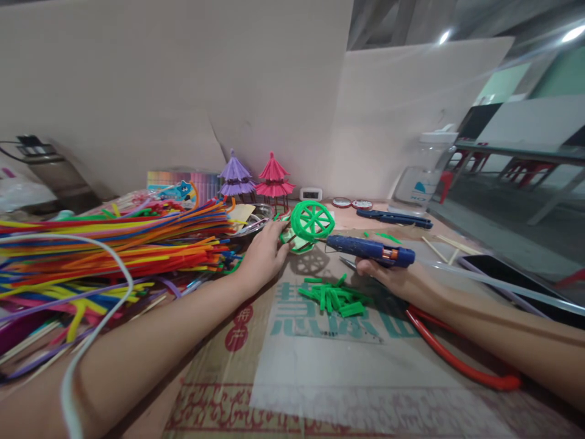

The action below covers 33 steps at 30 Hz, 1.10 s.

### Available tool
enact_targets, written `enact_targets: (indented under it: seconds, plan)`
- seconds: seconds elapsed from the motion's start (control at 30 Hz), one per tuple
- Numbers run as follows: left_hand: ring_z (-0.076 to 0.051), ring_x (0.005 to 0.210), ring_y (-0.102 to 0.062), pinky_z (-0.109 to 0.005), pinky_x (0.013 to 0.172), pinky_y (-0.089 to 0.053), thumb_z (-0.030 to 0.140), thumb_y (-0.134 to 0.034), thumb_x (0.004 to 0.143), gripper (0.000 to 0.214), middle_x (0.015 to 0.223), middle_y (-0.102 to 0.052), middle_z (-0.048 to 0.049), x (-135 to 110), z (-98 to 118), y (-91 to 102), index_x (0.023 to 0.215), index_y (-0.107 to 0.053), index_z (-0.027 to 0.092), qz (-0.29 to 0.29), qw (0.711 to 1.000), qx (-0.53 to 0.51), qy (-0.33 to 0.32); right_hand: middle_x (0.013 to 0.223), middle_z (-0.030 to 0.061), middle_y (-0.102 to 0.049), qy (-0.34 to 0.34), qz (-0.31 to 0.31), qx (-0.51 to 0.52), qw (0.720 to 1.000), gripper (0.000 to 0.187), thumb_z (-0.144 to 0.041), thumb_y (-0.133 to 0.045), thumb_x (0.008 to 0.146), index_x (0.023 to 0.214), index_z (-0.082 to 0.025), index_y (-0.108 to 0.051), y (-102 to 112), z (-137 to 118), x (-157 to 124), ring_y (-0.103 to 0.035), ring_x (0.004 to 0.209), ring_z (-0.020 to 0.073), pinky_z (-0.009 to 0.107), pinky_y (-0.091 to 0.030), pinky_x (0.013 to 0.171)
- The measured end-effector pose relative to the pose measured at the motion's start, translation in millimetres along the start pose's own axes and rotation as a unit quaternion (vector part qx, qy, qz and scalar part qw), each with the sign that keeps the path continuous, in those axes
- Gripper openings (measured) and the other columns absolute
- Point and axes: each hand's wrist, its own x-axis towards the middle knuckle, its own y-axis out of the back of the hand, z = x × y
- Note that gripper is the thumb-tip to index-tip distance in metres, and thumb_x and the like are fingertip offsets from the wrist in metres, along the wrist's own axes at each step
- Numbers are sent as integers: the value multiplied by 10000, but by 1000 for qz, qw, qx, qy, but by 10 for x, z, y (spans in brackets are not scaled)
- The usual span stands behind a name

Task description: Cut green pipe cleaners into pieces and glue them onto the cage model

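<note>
My left hand (269, 253) has its fingers closed on a small craft pavilion model with a green spoked round top (313, 221) and thin brown legs, tilted over the board. The fingertips are partly hidden by the model. My right hand (393, 277) is wrapped round a blue hot glue gun (371, 250). Its nozzle points left and sits close beside the green top; whether they touch I cannot tell. Below the model lies a loose pile of short green strips (336, 297). A red-handled tool (461, 360) lies partly hidden under my right hand and forearm.
Colourful pipe cleaners (114, 244) heap up on the left. Behind stand a purple pavilion (236, 174) and a pink pavilion (274, 177). A dark blue stapler-like tool (393, 218), a water jug (418, 174) and a phone (516, 283) are on the right. Cardboard (214, 378) covers the table.
</note>
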Motion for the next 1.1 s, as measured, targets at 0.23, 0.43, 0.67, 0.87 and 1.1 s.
enact_targets:
  seconds: [0.23,0.43,0.67,0.87,1.1]
  plan:
    - [-254,1070,-548,-407,956,-457,233,-527,887,372,1175,-556,-117,2,-2,-2,1249,-495,154,1,1000,5,-7,671,10,-582,5,8,-3,1000,334,-526,-566,849,693,-231,-558,4,-10,5,-561,618,185,318,-454,580]
    - [-259,1094,-542,-411,965,-450,227,-535,879,370,1173,-560,-120,7,-17,-7,1240,-500,154,3,1000,4,-9,815,39,-674,1,-1,4,1000,296,-498,-550,878,803,-227,-644,21,-43,-15,-640,753,218,351,-513,697]
    - [-254,1051,-550,-406,943,-458,230,-530,881,376,1168,-556,-121,6,-8,-8,1245,-497,144,4,1000,9,-11,922,31,-714,-3,-5,26,1000,207,-450,-571,879,892,-262,-656,41,-72,-27,-672,892,239,358,-539,777]
    - [-253,1050,-551,-405,940,-459,237,-526,884,363,1166,-557,-118,3,-10,-3,1237,-496,157,2,1000,8,-9,878,19,-709,-36,7,49,998,231,-483,-618,839,889,-258,-602,36,-67,-48,-666,796,220,334,-523,690]
    - [-245,1024,-555,-398,923,-468,236,-521,883,364,1142,-556,-115,1,-15,-6,1238,-489,162,6,1000,7,-16,737,-16,-599,-33,32,60,997,274,-461,-636,823,934,-241,-516,27,-68,-39,-549,612,154,270,-443,564]
